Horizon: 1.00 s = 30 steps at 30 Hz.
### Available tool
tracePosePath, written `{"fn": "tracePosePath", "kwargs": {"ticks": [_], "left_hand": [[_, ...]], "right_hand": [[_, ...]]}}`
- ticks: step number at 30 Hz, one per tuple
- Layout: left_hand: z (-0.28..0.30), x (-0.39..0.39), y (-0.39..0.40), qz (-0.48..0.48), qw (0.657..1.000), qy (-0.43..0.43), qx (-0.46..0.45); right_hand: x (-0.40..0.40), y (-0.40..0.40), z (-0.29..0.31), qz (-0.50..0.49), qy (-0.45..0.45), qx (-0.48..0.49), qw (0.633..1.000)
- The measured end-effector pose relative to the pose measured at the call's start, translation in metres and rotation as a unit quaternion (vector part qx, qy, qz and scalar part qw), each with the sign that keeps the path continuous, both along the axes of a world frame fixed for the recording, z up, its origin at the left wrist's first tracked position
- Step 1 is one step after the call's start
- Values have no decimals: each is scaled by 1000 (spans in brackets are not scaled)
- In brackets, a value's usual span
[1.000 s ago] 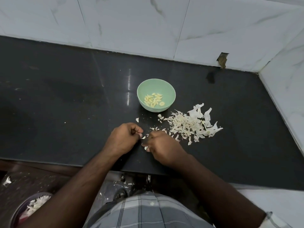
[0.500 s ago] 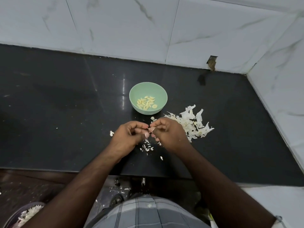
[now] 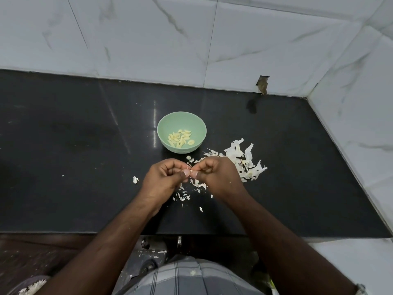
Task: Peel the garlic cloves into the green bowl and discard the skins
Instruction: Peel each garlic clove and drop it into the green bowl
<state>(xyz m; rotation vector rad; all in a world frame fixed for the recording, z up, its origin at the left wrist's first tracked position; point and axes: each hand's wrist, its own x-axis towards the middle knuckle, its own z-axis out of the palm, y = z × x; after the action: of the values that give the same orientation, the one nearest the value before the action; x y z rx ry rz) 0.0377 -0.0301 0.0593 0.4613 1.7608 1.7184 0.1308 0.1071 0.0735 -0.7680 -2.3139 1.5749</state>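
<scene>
A green bowl [image 3: 181, 121] stands on the black counter and holds several peeled, pale yellow garlic cloves [image 3: 180, 139]. Just in front of it my left hand [image 3: 163, 179] and my right hand [image 3: 217, 177] meet, fingertips pinched together on one small garlic clove [image 3: 193, 172] with a wisp of skin sticking up. A heap of white garlic skins [image 3: 244, 161] lies to the right of my right hand, partly hidden by it. Smaller skin flakes [image 3: 182, 196] are scattered under my hands.
The black counter [image 3: 74, 145] ends at white marble-look tiled walls behind and to the right. One loose skin piece [image 3: 135, 179] lies left of my left hand. A container with skins [image 3: 32, 287] shows at the bottom left, below the counter's front edge.
Both hands have risen from the counter and come together nearer the bowl, now pinching a clove between them. The view has shifted slightly.
</scene>
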Motion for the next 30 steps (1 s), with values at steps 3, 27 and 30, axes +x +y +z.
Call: {"fn": "tracePosePath", "kwargs": {"ticks": [3, 27, 30], "left_hand": [[-1, 0, 1, 3, 998, 64, -13], [19, -2, 5, -5, 975, -221, -8], [14, -1, 4, 4, 995, -101, -18]], "right_hand": [[1, -2, 0, -22, 8, -55, 998], [0, -6, -17, 17, 140, 293, 946], [-1, -10, -8, -16, 43, 133, 990]]}}
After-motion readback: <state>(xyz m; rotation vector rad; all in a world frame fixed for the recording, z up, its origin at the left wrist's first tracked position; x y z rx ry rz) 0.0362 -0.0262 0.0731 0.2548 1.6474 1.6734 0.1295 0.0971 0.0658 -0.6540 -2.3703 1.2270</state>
